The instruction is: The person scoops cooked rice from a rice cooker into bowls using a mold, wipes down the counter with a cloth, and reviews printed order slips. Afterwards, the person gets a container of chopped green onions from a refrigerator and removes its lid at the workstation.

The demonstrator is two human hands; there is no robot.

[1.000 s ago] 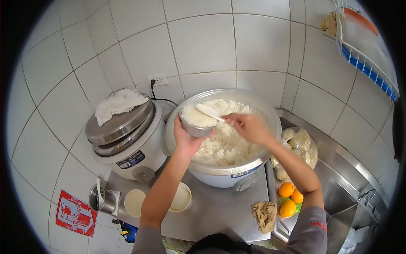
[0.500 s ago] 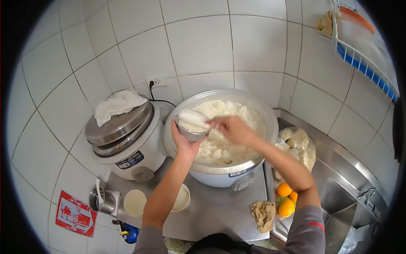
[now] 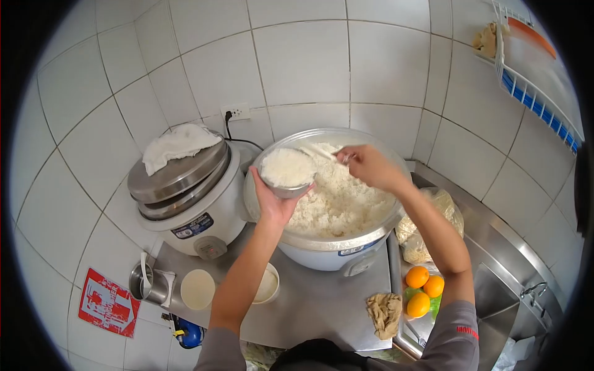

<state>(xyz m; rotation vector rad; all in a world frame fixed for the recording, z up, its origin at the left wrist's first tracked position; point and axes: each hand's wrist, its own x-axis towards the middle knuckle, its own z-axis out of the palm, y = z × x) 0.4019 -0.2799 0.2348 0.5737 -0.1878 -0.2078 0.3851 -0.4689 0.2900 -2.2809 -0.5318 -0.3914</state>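
My left hand [image 3: 276, 204] grips a metal bowl [image 3: 288, 190] from below, its fingers curled round the sides. White cooked rice [image 3: 288, 167] fills the bowl and rises level with its rim. The bowl is held over the left side of a large rice cooker [image 3: 322, 250], which is full of loose rice [image 3: 340, 204]. My right hand [image 3: 374, 168] is closed on the handle of a white rice paddle [image 3: 318, 151], whose blade points left, just to the right of the bowl and above the rice.
A second rice cooker [image 3: 204, 232] with a metal lid and white cloth [image 3: 179, 147] stands left. In front are paper cups [image 3: 198, 289] and a metal pot [image 3: 148, 285]. A crumpled brown cloth [image 3: 384, 314], oranges [image 3: 417, 304], a plastic bag [image 3: 442, 216] and a sink [image 3: 489, 297] are right.
The paddle has moved right, off the bowl's top and over the cooker. The bowl's rice surface now shows whole, and my right hand has shifted right with the paddle.
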